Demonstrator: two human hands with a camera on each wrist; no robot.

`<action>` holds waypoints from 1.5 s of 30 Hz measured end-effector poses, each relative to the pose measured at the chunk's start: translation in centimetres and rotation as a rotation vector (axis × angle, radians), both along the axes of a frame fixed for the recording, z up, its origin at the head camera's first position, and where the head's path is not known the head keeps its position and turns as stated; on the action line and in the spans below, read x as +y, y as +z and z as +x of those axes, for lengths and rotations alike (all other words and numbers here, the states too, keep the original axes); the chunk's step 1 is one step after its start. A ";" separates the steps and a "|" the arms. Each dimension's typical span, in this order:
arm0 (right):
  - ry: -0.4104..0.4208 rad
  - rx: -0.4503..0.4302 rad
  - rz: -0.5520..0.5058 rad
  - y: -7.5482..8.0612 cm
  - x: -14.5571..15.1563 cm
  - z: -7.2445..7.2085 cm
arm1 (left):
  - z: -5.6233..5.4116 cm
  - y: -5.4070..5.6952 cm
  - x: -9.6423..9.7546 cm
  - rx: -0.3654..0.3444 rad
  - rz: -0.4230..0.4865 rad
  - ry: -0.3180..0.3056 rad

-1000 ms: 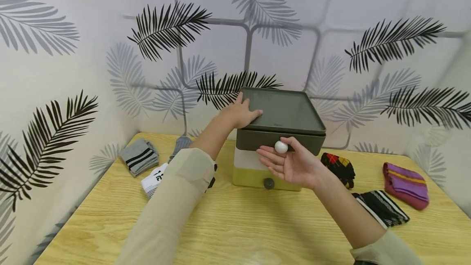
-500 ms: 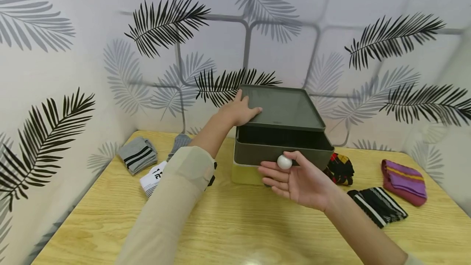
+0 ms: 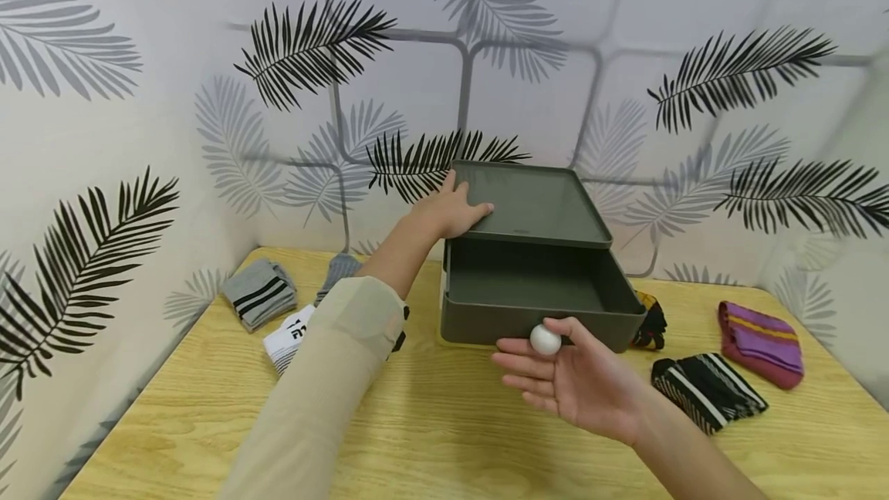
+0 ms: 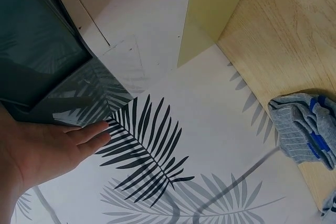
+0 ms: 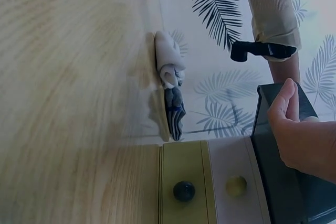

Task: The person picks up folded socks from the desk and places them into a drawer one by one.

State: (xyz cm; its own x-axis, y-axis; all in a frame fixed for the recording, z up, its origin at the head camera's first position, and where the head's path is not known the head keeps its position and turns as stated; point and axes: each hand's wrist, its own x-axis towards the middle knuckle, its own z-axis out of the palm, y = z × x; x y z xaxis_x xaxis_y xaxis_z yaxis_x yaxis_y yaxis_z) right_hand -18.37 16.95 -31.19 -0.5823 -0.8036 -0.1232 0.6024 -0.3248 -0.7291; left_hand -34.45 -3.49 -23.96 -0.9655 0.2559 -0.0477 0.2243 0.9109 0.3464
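Note:
My right hand [image 3: 590,388] pinches a white round knob [image 3: 545,340] between thumb and fingers. The knob sits on the front of a dark grey drawer [image 3: 479,324], which is pulled well out; its visible inside holds nothing. My left hand [image 3: 454,213] rests with spread fingers on the left edge of the drawer unit's dark top [image 3: 535,203]. In the left wrist view its fingers [image 4: 89,135] lie straight along that edge. Lower drawers show in the right wrist view: a pale one with a yellow knob [image 5: 236,186] and a yellow-green one with a dark knob [image 5: 184,191].
Left on the wooden table [image 3: 430,438] lie grey folded socks [image 3: 260,293], white socks [image 3: 288,338] and blue-grey socks [image 3: 338,275]. To the right are black striped socks [image 3: 708,390], purple socks [image 3: 760,343] and patterned socks [image 3: 649,322] partly behind the drawer. A leaf-patterned wall [image 3: 528,106] stands behind.
The dark grey drawer has slid from closed to well out toward me. My right hand has moved nearer with the knob; my left hand has stayed on the top.

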 end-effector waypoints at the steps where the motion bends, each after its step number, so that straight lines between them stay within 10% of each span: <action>1: 0.004 0.008 -0.002 -0.1 0.0 0.3 | 0.0 0.0 0.0 -0.001 -0.002 -0.001; 29: 0.109 0.062 0.028 -1.9 -0.5 4.2 | -0.2 -0.4 0.3 -0.015 -0.005 -0.012; 38: 0.267 0.363 0.040 -0.1 1.9 4.9 | -0.2 -0.3 0.2 0.002 0.006 -0.021; 45: 0.152 0.579 -0.177 4.0 7.8 3.8 | -0.1 0.0 0.0 -0.009 0.019 -0.016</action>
